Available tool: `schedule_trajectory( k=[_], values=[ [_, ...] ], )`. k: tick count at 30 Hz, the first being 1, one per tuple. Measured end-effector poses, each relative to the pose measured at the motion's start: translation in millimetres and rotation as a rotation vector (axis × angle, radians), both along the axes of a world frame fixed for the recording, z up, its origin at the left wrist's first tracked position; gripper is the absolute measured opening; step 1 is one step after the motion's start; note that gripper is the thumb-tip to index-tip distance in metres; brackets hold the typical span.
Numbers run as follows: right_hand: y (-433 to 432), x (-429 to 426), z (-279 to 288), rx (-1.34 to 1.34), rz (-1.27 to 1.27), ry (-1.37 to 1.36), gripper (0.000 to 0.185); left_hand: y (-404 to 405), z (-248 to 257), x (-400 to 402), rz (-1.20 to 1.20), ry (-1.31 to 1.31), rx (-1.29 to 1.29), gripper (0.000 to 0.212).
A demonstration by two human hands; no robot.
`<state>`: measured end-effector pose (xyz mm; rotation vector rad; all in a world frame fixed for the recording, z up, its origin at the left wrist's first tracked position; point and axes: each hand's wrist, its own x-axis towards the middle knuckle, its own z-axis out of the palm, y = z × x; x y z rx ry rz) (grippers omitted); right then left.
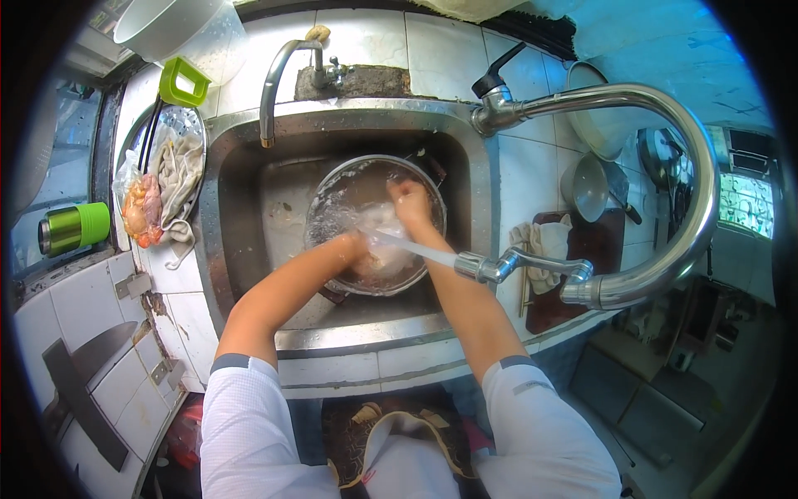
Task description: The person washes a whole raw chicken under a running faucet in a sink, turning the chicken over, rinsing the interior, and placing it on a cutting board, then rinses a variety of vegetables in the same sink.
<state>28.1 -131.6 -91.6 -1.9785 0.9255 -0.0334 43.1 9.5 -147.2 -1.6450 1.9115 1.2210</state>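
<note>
A round metal pot (376, 285) stands in the stainless steel sink (249, 156). Water streams into it from the swivel nozzle (477, 267) of the large curved faucet (692, 156). A pale, wet item (389, 249), too blurred to name, lies in the water. My left hand (361, 249) is at the pot's lower middle, against the pale item, its fingers blurred by splashing water. My right hand (408, 196) is over the pot's right part with fingers curled; whether it holds anything is hidden.
A smaller faucet (271, 93) arches over the sink's back left. On the left, raw poultry pieces (142, 209), a cloth (181, 181) and a green-handled utensil (184, 82) share a tray. A green flask (75, 229) lies nearby. Knives (84, 405) hang lower left. Rightward are a dark red board (605, 249), cloth (548, 249) and saucepan (586, 187).
</note>
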Motion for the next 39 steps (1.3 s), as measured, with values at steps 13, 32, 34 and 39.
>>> schedule_trajectory(
  k=[13, 32, 34, 39],
  values=[
    [73, -54, 44, -0.111, -0.116, -0.031, 0.042, -34, 53, 32, 0.653, 0.165, -0.283, 0.041],
    [21, -46, 136, 0.023, 0.185, -0.076, 0.038, -94, 84, 7, 0.827, 0.352, -0.401, 0.036],
    [15, -39, 111, 0.013, 0.181, -0.002, 0.031, -88, 86, 5, 0.897, 0.422, -0.468, 0.036],
    [28, -55, 60, -0.478, -0.275, -0.066, 0.024, -76, 80, -1, 0.945, 0.542, -0.586, 0.036]
  ],
)
